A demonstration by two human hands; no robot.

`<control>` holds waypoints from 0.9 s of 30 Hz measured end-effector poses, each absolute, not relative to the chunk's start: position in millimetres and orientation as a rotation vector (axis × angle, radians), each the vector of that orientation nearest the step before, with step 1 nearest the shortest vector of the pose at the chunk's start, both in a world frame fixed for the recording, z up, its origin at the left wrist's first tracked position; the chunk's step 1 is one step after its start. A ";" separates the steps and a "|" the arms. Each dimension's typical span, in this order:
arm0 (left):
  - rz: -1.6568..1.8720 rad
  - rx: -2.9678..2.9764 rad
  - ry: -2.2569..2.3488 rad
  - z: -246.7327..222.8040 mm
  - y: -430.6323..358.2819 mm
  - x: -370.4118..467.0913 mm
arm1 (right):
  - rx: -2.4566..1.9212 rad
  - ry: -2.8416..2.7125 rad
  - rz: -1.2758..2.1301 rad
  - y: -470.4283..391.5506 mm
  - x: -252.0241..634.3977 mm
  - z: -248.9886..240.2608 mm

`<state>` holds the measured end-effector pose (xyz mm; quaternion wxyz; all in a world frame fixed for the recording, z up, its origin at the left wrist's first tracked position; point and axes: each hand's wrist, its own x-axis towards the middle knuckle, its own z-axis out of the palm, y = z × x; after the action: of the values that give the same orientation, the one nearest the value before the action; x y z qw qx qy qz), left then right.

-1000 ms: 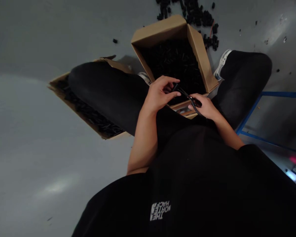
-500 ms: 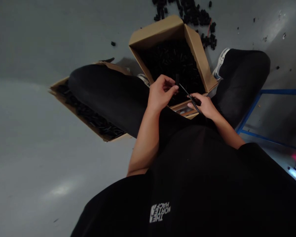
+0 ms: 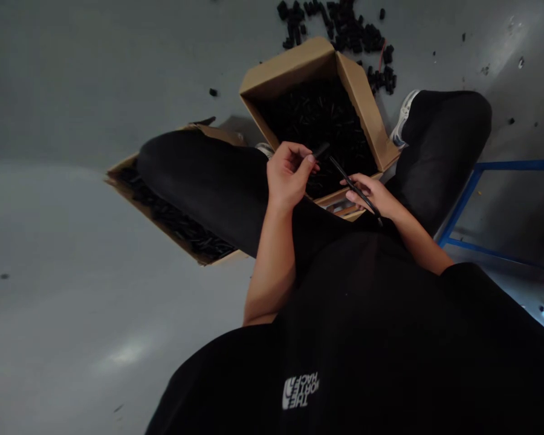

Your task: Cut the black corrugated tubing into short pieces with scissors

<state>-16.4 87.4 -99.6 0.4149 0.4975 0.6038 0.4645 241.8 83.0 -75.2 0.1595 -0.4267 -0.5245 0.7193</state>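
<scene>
Over the near end of a cardboard box, my left hand (image 3: pixel 289 175) pinches a small black piece (image 3: pixel 321 149) between thumb and fingers; its exact kind does not show. My right hand (image 3: pixel 372 194) is closed around a thin, dark, stick-like tool (image 3: pixel 357 192), whose far end points up toward the piece. A small gap separates the tool's tip from the piece. Below both hands, the open cardboard box (image 3: pixel 290 67) holds a heap of small black pieces (image 3: pixel 317 112).
A second cardboard box (image 3: pixel 154 225) with black pieces lies partly under my left leg. Loose black parts (image 3: pixel 353 27) are scattered on the grey floor beyond the box. A blue metal frame (image 3: pixel 517 165) stands at the right. My legs flank the middle box.
The piece in my left hand has turned from upright to slanting, and the hand has drawn slightly left, away from the tool's tip. My right hand keeps hold of the tool.
</scene>
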 end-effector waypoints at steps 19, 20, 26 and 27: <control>1.071 1.149 1.256 -89.5 86.6 1.0 | -1.278 -1.499 1.896 84.5 238.6 -69.8; 1.072 1.133 1.253 -89.5 87.1 1.7 | -1.279 -1.512 1.882 84.6 238.4 -70.1; 1.127 1.092 1.337 -91.5 88.3 12.5 | -1.278 -1.555 1.823 81.6 233.3 -76.2; 1.125 1.097 1.327 -91.5 87.8 14.9 | -1.262 -1.539 1.828 81.0 232.4 -77.2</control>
<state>14.9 87.8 -91.5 0.5163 0.4566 0.5526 0.4685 232.4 81.0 -77.2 0.2179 -0.4558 -0.5558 0.6602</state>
